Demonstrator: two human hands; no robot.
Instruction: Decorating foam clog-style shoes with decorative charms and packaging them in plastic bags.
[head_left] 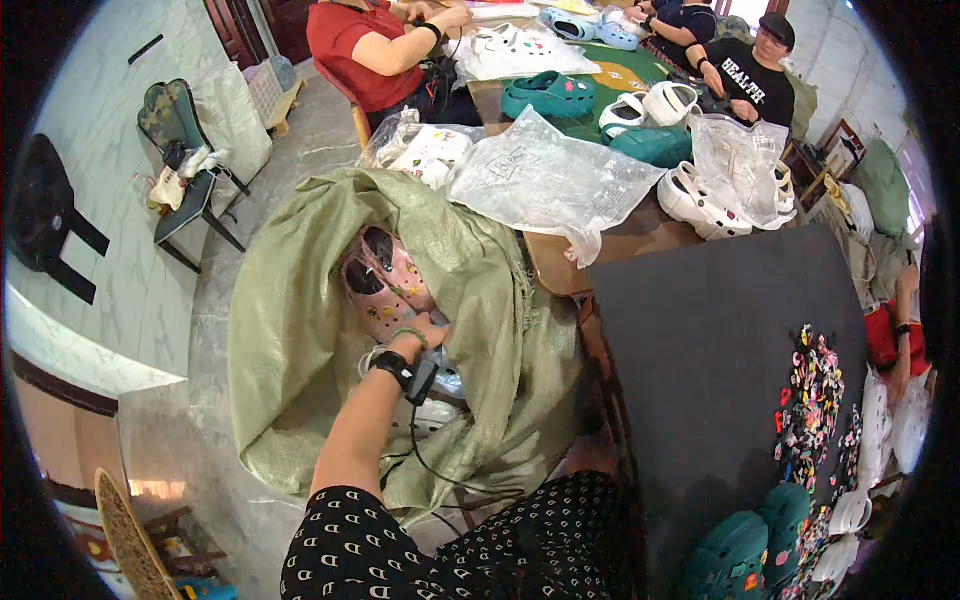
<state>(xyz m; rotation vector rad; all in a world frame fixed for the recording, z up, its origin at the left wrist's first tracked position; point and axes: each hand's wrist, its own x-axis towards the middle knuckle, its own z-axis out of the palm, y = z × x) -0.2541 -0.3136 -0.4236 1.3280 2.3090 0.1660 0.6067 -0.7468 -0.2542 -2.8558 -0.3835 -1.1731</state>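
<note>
My left hand (428, 330) reaches down into a large green woven sack (280, 330), its fingers partly hidden. It is closed at the lower end of a pair of pink clogs (385, 290) with colourful charms, in a clear plastic bag. Below the wrist, more bagged pale clogs (430, 412) lie inside the sack. A green beaded bracelet and a black strap with a small box and a cable are on my left wrist. My right arm drops into shadow between the sack and the dark board; its hand is hidden.
A dark board (700, 320) at right bears a heap of small charms (815, 410) and green clogs (735, 555). On the table beyond lie a clear bag (550, 175), white clogs (700, 200) and teal clogs (548, 96). Several people sit around it. A chair (185, 200) stands left.
</note>
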